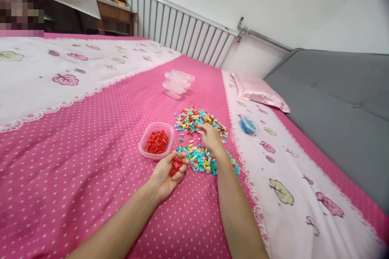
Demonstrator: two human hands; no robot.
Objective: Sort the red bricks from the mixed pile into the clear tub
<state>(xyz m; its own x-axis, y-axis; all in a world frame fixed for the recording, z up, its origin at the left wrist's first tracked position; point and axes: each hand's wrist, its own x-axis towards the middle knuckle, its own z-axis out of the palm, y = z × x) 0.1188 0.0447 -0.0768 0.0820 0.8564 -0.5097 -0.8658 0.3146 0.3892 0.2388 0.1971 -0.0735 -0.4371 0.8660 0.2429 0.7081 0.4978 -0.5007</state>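
A pile of small coloured bricks (199, 137) lies on the pink dotted bedspread (91, 158). My left hand (167, 174) rests palm up beside it, fingers cupped around several red bricks (176, 164). Just beyond it stands a clear tub of red bricks (156, 141). My right hand (211, 137) lies over the pile with its fingers bent down among the bricks; what they pinch is hidden.
A stack of clear tubs (178, 83) stands farther up the bed. A small tub of blue bricks (247, 125) sits to the right on the white border. A pink pillow (258, 91), a grey headboard (334, 101) and a radiator (179, 28) lie beyond.
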